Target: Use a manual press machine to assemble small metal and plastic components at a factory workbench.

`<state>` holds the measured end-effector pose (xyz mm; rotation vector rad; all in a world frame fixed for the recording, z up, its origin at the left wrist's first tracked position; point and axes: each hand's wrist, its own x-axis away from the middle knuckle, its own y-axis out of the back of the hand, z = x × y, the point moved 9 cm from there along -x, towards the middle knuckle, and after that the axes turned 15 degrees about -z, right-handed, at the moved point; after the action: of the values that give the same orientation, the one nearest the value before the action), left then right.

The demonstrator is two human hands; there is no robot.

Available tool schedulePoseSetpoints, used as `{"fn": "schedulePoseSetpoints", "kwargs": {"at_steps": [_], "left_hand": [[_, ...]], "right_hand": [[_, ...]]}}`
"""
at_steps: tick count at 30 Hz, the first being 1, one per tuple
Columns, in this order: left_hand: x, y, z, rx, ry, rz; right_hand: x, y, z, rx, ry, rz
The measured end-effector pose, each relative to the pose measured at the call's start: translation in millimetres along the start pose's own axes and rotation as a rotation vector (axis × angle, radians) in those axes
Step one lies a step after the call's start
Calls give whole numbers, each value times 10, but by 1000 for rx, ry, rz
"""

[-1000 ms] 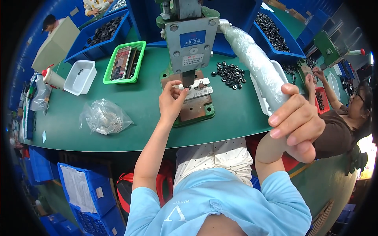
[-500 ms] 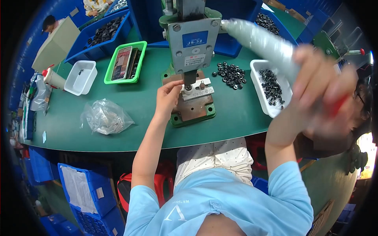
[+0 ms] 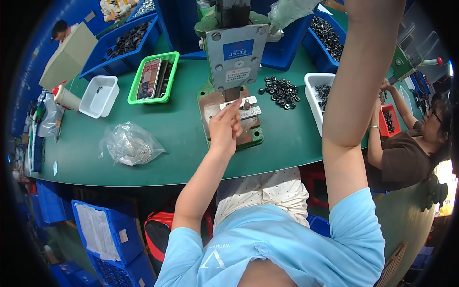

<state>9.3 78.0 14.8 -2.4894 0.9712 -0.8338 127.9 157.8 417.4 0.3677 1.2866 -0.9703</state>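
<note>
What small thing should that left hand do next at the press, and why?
I'd probably ease the left hand back from the metal block: its fingertips appear right beside the lower end of the press ram, where a downstroke might pinch them.

Gap between plastic bag [image 3: 130, 143] and press [image 3: 237, 60]; right forearm [image 3: 358, 86] perhaps blocks white tray [image 3: 315, 110].

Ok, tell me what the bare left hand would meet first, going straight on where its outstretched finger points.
The left hand would probably meet the silver rectangular metal fixture block first, beneath the dark steel press ram; depth is unclear, so it may already be touching.
</note>
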Motion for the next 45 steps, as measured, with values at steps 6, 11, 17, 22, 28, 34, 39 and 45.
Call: {"fn": "schedulePoseSetpoints", "kwargs": {"at_steps": [6, 11, 17, 22, 28, 34, 39, 45], "left_hand": [[-120, -4, 95, 253, -21, -139], [-149, 53, -30, 97, -209, -149], [-103, 42, -13, -31, -217, -110], [108, -22, 112, -227, -203, 39], [89, 179, -70, -208, -253, 4], [87, 245, -318, -149, -361, -23], [-63, 194, -407, -195, -349, 21], [-78, 124, -390, -222, -305, 67]], "right_hand": [[16, 6, -19, 39, -14, -4], [173, 77, -59, 75, -29, -15], [970, 788, -768, 10, -344, -262], [2099, 1330, -1446, 428, -805, -230], [3085, 747, -1570, 679, -690, 488], [3454, 383, -1677, 509, -759, 523], [3448, 471, -1678, 529, -786, 388], [3464, 427, -1694, 364, -852, 358]]}}
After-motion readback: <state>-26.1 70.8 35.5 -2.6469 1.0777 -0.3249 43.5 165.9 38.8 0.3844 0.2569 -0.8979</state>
